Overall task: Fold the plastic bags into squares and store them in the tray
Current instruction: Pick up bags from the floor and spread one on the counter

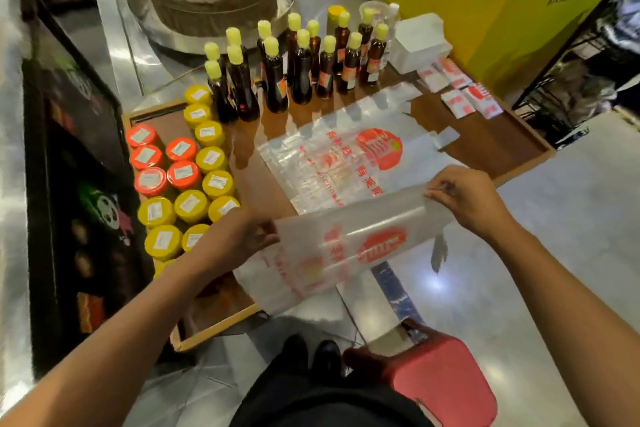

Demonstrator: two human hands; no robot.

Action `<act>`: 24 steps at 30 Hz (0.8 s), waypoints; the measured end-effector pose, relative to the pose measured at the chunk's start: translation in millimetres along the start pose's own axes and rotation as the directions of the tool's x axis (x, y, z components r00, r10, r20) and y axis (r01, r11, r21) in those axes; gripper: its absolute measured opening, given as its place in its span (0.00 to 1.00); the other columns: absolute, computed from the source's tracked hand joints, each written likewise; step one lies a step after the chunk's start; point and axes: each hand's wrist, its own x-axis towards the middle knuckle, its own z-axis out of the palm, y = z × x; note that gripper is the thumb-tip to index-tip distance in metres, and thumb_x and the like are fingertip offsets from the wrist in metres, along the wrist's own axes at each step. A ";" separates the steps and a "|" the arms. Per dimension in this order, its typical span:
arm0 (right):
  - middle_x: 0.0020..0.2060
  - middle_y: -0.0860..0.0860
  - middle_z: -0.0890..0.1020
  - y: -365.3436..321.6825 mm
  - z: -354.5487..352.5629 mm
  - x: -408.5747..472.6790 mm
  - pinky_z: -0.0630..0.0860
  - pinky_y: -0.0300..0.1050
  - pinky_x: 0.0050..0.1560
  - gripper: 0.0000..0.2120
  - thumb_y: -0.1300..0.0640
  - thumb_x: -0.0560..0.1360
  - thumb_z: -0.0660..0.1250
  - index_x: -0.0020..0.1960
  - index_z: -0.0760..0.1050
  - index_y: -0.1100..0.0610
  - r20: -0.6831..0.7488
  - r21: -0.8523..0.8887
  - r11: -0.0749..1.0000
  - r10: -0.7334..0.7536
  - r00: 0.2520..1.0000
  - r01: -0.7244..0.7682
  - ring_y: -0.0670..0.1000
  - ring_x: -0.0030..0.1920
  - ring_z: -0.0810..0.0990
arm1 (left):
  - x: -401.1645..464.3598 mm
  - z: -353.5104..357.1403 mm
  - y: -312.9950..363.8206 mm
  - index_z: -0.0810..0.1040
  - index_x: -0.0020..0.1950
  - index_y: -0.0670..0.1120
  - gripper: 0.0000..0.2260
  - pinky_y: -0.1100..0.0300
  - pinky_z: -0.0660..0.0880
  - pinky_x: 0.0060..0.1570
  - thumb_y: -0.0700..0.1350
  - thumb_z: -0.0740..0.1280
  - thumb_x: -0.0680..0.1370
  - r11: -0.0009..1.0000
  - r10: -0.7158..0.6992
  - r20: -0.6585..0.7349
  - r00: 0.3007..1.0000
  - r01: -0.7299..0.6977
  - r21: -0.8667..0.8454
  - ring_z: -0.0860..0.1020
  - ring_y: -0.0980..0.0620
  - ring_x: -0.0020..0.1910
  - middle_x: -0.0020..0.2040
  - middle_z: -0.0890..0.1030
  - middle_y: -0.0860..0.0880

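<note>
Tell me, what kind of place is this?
Probably a small shop or market stall selling oil and sauces: rows of labelled dark bottles, jars with red and yellow lids, and printed plastic carrier bags on the counter.

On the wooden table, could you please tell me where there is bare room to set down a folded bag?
Bare wood shows between the flat plastic bags and the folded squares, toward the right rim of the table. The jars and bottles crowd the left and far sides.
</note>
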 end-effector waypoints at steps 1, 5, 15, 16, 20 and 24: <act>0.45 0.56 0.83 0.4 -1.8 8.0 0.76 0.50 0.49 0.03 0.62 0.73 0.76 0.45 0.84 0.63 0.000 -0.005 1.000 0.027 1.000 -0.027 0.57 0.44 0.80 | 10.5 -1.3 -4.9 0.83 0.44 0.48 0.03 0.62 0.71 0.37 0.44 0.74 0.77 1.000 0.013 0.003 1.000 -0.013 -0.027 0.77 0.60 0.36 0.36 0.79 0.59; 0.44 0.53 0.82 9.0 -4.4 39.8 0.77 0.50 0.49 0.03 0.61 0.74 0.75 0.46 0.82 0.60 0.013 -0.024 0.998 0.063 0.998 -0.063 0.54 0.45 0.79 | 51.6 4.2 -16.9 0.77 0.44 0.53 0.10 0.73 0.71 0.38 0.39 0.72 0.77 0.992 -0.021 -0.012 1.000 0.019 -0.123 0.78 0.67 0.40 0.38 0.79 0.60; 0.51 0.55 0.83 52.6 16.6 143.1 0.80 0.58 0.52 0.10 0.59 0.79 0.69 0.60 0.79 0.57 -0.015 -0.104 0.984 0.145 0.989 -0.146 0.58 0.50 0.81 | 132.8 32.0 -25.5 0.75 0.63 0.48 0.14 0.54 0.80 0.42 0.35 0.66 0.80 0.961 -0.224 -0.260 0.939 0.169 -0.219 0.81 0.52 0.42 0.47 0.84 0.53; 0.50 0.57 0.84 59.6 22.1 154.3 0.79 0.58 0.51 0.08 0.60 0.79 0.69 0.56 0.81 0.59 -0.006 -0.124 0.984 0.127 0.992 -0.127 0.59 0.50 0.81 | 140.5 35.1 -26.8 0.77 0.62 0.48 0.14 0.55 0.79 0.42 0.35 0.66 0.80 0.956 -0.255 -0.263 0.930 0.201 -0.214 0.81 0.52 0.42 0.48 0.84 0.53; 0.47 0.57 0.84 100.5 43.7 211.4 0.79 0.58 0.48 0.04 0.60 0.78 0.70 0.50 0.83 0.60 0.048 -0.161 0.986 0.059 0.997 -0.051 0.60 0.47 0.81 | 182.3 49.3 -28.2 0.79 0.58 0.48 0.12 0.53 0.79 0.44 0.34 0.66 0.78 0.942 -0.327 -0.273 0.905 0.287 -0.177 0.81 0.51 0.43 0.47 0.84 0.53; 0.43 0.56 0.83 147.5 69.2 268.5 0.78 0.53 0.43 0.03 0.59 0.78 0.71 0.45 0.81 0.59 0.069 -0.093 0.996 -0.001 0.998 0.007 0.59 0.42 0.81 | 228.4 66.3 -34.0 0.79 0.52 0.47 0.06 0.55 0.74 0.41 0.39 0.66 0.77 0.933 -0.356 -0.344 0.869 0.353 -0.075 0.81 0.49 0.43 0.45 0.84 0.50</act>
